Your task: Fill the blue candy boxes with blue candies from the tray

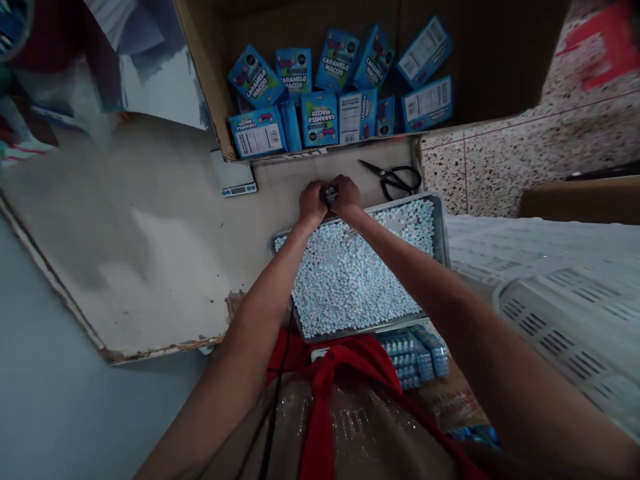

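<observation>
My left hand (313, 201) and my right hand (347, 193) meet just beyond the far edge of a metal tray (440, 230). Their fingers curl inward around a small cluster of pale candies (331, 194), which shows between them. Beneath my forearms, the tray is spread with a layer of small light blue and white candies (350, 273). Black-handled scissors (395, 179) lie to the right of my right hand, by the tray's far side. To the left of my left hand is a small digital scale (239, 189).
A large cardboard box (475, 67) on its side holds several blue candy boxes (320, 119). White plastic crates (565, 333) stand at right. Blue-wrapped packs (413, 353) sit below the tray. A worn table edge (160, 350) runs along the left.
</observation>
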A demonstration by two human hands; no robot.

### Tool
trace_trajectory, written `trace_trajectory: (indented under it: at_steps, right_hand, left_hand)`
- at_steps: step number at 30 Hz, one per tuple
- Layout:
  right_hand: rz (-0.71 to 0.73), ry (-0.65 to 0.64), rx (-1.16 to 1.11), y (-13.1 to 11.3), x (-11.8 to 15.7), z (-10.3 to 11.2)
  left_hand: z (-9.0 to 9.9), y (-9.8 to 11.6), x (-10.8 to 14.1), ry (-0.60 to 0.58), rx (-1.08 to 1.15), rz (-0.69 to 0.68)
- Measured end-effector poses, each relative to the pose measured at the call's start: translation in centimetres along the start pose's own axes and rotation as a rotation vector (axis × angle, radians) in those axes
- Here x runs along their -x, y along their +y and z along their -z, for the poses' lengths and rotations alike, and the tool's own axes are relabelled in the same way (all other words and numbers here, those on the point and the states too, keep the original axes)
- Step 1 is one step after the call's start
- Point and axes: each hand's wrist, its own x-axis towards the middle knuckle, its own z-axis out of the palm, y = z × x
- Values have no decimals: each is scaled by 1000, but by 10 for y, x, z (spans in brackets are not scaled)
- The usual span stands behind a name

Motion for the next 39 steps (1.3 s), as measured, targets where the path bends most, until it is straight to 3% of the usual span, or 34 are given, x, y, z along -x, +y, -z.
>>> trace_trajectory:
  at_steps: [5, 8, 10, 12, 15, 18, 20, 22, 24, 26, 30, 32, 35, 37, 39]
  right_hand:
    - [-97, 13, -133, 0, -4, 1]
    - [-118, 28, -230, -4, -3, 14]
    - [-72, 68, -309, -7, 10, 22]
    - [1, 81, -352, -8, 41, 29]
    - [14, -25, -296, -3, 111, 35]
    - [43, -282, -142, 15, 168, 49]
    - [88, -346, -47, 30, 174, 65]
    - [48, -234, 57, 42, 151, 82]
    - [-52, -85, 170, 48, 112, 95]
    - [-116, -20, 235, 48, 71, 101]
    - [-208, -156, 232, 38, 20, 93]
    - [-243, -210, 211, 35, 12, 86]
    - [-200, -101, 138, 37, 21, 85]
    - [-81, -65, -4, 44, 39, 91]
    - [41, -123, -147, 55, 58, 102]
  left_hand:
    - [0, 2, -4, -14, 154, 38]
    - [10, 16, -6, -50, 149, 44]
    - [22, 29, 5, -72, 122, -13]
    - [35, 41, 34, -69, 64, -103]
    - [46, 52, 107, -99, -69, -146]
    - [44, 53, 173, -365, -177, -42]
    - [41, 50, 187, -489, -235, 9]
    - [43, 49, 175, -439, -283, 15]
    - [51, 50, 145, -275, -284, -10]
    - [67, 55, 114, -113, -212, -42]
    - [103, 66, 81, 88, 11, -30]
    - [116, 66, 78, 180, 67, -24]
    - [122, 62, 75, 256, 66, -57]
    - [116, 59, 73, 226, 49, -86]
    - [102, 56, 73, 140, 16, -90]
